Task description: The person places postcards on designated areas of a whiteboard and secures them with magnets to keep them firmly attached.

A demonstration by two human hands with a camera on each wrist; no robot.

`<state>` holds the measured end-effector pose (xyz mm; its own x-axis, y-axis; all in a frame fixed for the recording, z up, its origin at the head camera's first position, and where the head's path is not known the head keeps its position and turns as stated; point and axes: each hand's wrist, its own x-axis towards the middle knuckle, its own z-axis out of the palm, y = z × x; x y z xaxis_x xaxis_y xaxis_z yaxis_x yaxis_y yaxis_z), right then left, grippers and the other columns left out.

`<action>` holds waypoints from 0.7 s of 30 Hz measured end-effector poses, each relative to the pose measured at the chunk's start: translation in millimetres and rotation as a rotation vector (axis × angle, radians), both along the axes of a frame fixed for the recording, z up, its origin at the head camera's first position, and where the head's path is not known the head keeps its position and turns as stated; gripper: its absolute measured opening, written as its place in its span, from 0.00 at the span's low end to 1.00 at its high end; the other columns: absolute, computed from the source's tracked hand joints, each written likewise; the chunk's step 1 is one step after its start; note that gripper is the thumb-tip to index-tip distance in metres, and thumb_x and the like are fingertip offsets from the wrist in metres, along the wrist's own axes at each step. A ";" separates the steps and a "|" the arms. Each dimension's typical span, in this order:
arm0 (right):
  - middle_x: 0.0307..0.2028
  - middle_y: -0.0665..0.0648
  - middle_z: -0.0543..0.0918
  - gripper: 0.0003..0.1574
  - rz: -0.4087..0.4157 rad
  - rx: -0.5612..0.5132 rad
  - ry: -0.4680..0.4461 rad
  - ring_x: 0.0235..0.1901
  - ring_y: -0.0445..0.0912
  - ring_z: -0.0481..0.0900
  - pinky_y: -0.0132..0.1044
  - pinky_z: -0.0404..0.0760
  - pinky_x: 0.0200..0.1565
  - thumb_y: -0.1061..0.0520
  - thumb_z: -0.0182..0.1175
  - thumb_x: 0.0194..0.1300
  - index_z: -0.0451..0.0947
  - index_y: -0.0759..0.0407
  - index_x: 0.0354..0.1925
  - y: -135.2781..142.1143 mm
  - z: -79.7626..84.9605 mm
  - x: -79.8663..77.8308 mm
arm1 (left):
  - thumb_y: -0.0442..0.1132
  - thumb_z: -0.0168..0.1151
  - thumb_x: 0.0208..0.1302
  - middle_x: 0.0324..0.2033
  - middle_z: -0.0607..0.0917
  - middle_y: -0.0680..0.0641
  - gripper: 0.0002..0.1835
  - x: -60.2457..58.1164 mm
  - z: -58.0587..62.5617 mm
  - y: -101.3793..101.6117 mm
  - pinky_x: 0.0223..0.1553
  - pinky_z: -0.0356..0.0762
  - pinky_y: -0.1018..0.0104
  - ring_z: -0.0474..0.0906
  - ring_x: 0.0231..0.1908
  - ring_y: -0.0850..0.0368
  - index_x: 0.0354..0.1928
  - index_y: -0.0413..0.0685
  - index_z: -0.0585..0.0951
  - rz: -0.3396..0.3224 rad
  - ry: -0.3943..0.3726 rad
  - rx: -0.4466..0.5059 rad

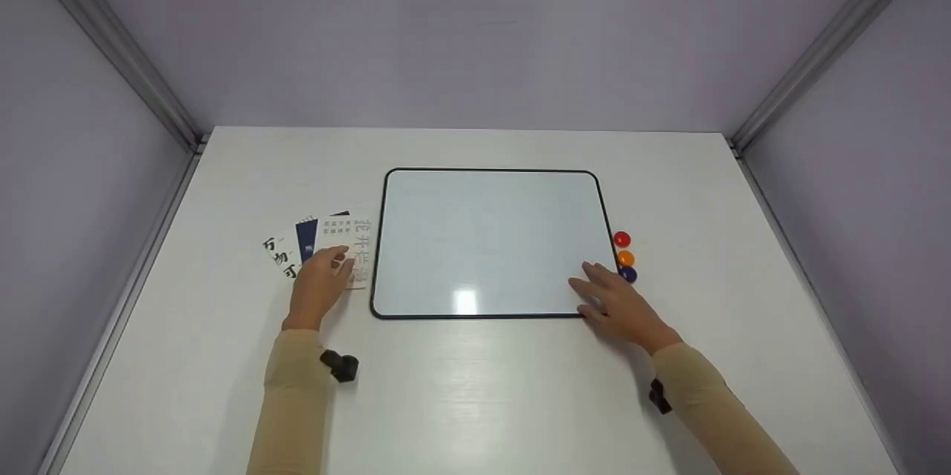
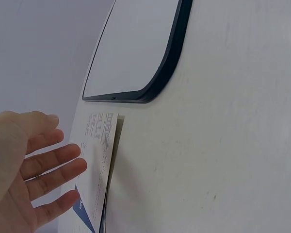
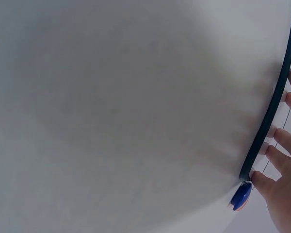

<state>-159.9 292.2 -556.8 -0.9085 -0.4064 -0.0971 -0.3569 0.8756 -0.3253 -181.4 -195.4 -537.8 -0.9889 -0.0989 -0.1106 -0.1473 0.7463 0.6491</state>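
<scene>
My left hand (image 1: 323, 278) hovers over a fan of printed cards on the table, its fingers loosely bent and holding nothing. The top card (image 1: 336, 228) is white with grey characters, a dark blue card (image 1: 305, 237) shows beneath it, and a white card with black brush characters (image 1: 282, 256) sticks out left. In the left wrist view, the fingers (image 2: 58, 174) are spread beside the cards. My right hand (image 1: 620, 304) is over the lower right corner of a black-framed whiteboard (image 1: 483, 237), fingers spread. In the right wrist view, the fingertips (image 3: 276, 133) are close by the black frame.
Along the whiteboard's right edge sit a red magnet (image 1: 622, 238), an orange magnet (image 1: 625, 258) and a dark blue magnet (image 1: 628, 274), all round. The white table (image 1: 461, 393) is bounded by pale purple walls (image 1: 475, 36) at the back and both sides.
</scene>
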 end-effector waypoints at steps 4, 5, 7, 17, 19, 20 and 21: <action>0.74 0.58 0.60 0.31 -0.006 -0.017 -0.012 0.75 0.58 0.55 0.59 0.60 0.72 0.46 0.56 0.69 0.66 0.44 0.68 0.2 -1.0 0.2 | 0.42 0.51 0.72 0.55 0.80 0.35 0.22 -0.3 -0.1 -3.9 0.61 0.74 0.48 0.76 0.57 0.41 0.63 0.39 0.72 0.025 -0.001 0.009; 0.74 0.58 0.60 0.31 -0.008 -0.022 -0.012 0.75 0.58 0.55 0.59 0.60 0.72 0.47 0.56 0.69 0.66 0.44 0.68 0.3 -1.3 0.2 | 0.41 0.51 0.72 0.54 0.80 0.35 0.22 -0.2 -0.3 -5.0 0.60 0.75 0.48 0.76 0.57 0.41 0.63 0.38 0.72 0.032 0.006 0.010; 0.74 0.57 0.60 0.31 -0.014 -0.031 -0.022 0.75 0.58 0.54 0.60 0.60 0.72 0.47 0.56 0.69 0.66 0.44 0.69 0.2 -1.5 0.4 | 0.39 0.52 0.71 0.54 0.80 0.34 0.22 -0.1 -0.9 -7.2 0.59 0.75 0.48 0.77 0.56 0.40 0.62 0.37 0.72 0.045 0.017 0.012; 0.74 0.57 0.59 0.31 -0.035 -0.049 -0.055 0.76 0.57 0.53 0.60 0.59 0.72 0.46 0.55 0.70 0.65 0.42 0.69 0.8 -1.2 3.0 | 0.36 0.56 0.68 0.52 0.80 0.31 0.22 1.9 -4.0 -16.3 0.59 0.76 0.49 0.77 0.54 0.39 0.60 0.33 0.73 0.090 0.037 0.027; 0.74 0.57 0.60 0.31 -0.035 -0.054 -0.056 0.75 0.58 0.53 0.60 0.60 0.72 0.46 0.55 0.70 0.65 0.42 0.69 0.9 -0.6 3.3 | 0.36 0.57 0.67 0.52 0.80 0.31 0.22 2.4 -3.9 -17.0 0.59 0.75 0.48 0.76 0.54 0.39 0.61 0.32 0.72 0.104 0.023 0.034; 0.74 0.57 0.60 0.31 -0.036 -0.057 -0.056 0.75 0.58 0.53 0.60 0.60 0.72 0.46 0.55 0.69 0.65 0.42 0.69 1.0 -0.4 3.3 | 0.37 0.57 0.67 0.52 0.79 0.31 0.23 2.7 -3.9 -17.2 0.60 0.75 0.48 0.76 0.55 0.39 0.61 0.32 0.72 0.114 0.014 0.039; 0.74 0.57 0.60 0.31 -0.036 -0.060 -0.056 0.75 0.58 0.53 0.60 0.60 0.72 0.46 0.56 0.69 0.65 0.42 0.69 0.9 0.0 3.4 | 0.37 0.57 0.67 0.52 0.79 0.31 0.23 2.8 -4.1 -17.5 0.60 0.74 0.48 0.76 0.55 0.39 0.61 0.32 0.72 0.125 0.008 0.044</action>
